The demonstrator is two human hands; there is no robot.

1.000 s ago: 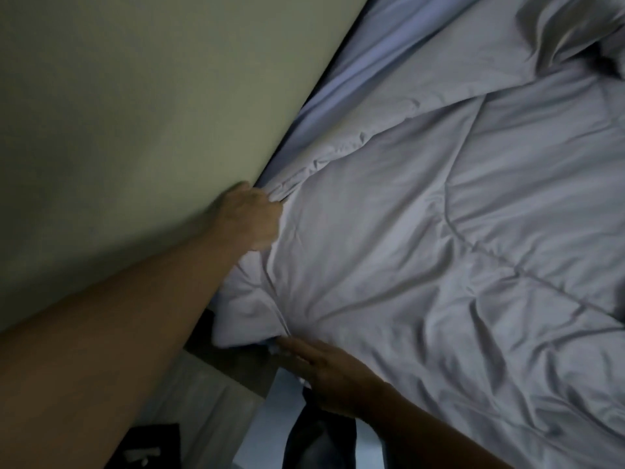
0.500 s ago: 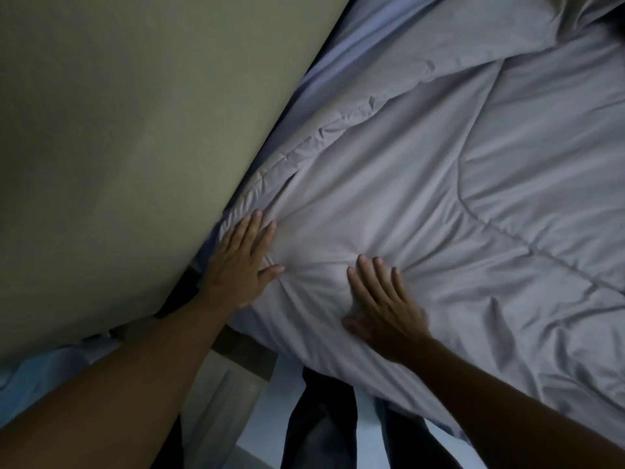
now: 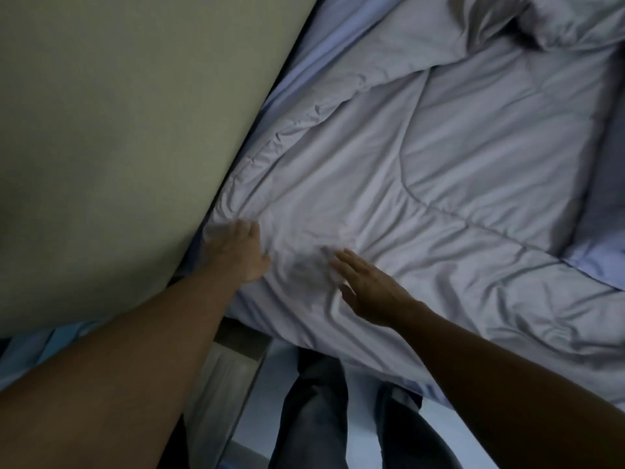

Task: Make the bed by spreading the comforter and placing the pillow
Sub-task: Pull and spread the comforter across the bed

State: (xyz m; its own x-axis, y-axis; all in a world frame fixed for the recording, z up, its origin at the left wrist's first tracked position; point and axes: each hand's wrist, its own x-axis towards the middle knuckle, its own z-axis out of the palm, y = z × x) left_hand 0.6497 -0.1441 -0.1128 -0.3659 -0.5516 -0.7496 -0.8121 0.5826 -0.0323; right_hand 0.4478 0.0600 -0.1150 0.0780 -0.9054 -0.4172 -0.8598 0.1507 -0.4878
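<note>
A pale grey quilted comforter (image 3: 456, 170) lies spread over the bed, wrinkled, its near edge hanging over the bed's side. My left hand (image 3: 241, 252) rests flat on its near left corner beside the wall, fingers apart, holding nothing. My right hand (image 3: 367, 284) lies flat on the comforter a little to the right, fingers stretched out. A rumpled grey pillow or bunched cloth (image 3: 554, 25) sits at the far top right. The bluish bed sheet (image 3: 338, 38) shows along the wall side.
A plain beige wall (image 3: 118, 113) runs close along the bed's left side. My legs in dark trousers (image 3: 314, 407) stand on a pale floor at the bed's near edge. A low piece of furniture (image 3: 233, 360) sits by my left leg.
My left hand let go of the bunched comforter corner and both hands went flat on the cloth. They have since slid forward, and the corner lies flatter.
</note>
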